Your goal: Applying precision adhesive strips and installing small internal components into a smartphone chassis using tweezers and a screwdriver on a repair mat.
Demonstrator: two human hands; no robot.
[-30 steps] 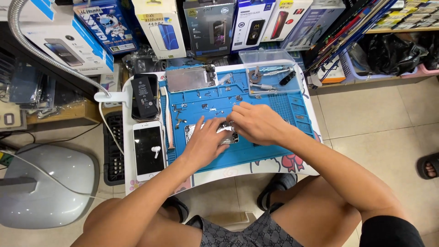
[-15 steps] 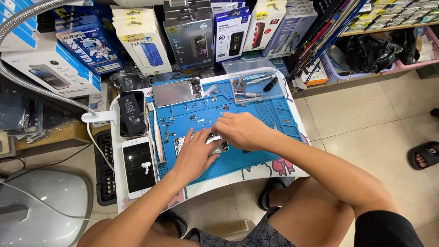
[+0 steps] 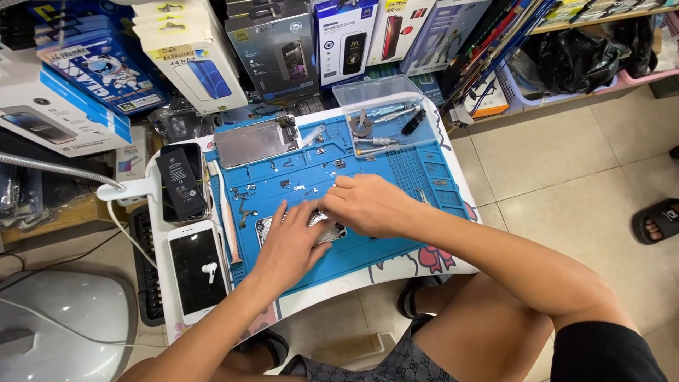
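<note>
An opened phone body (image 3: 263, 228) lies on the blue repair mat (image 3: 396, 177), mostly covered by my hands. My left hand (image 3: 290, 244) rests flat on it, fingers spread, pressing it down. My right hand (image 3: 368, 205) is curled over the phone's upper right part, fingertips pinched at a small part I cannot make out. Small screws and loose metal parts (image 3: 283, 182) are scattered on the mat above the hands. A bare silver screen plate (image 3: 254, 141) lies at the mat's far left corner.
A white phone (image 3: 198, 269) with an earbud on it and a black battery (image 3: 182, 182) lie left of the mat. A clear tray (image 3: 382, 127) with tools sits at the back. Boxed phone accessories (image 3: 269, 42) line the rear. A lamp arm (image 3: 64, 170) reaches in from the left.
The view has shifted a little. Both hands stay on the phone body; my right hand has moved slightly across it.
</note>
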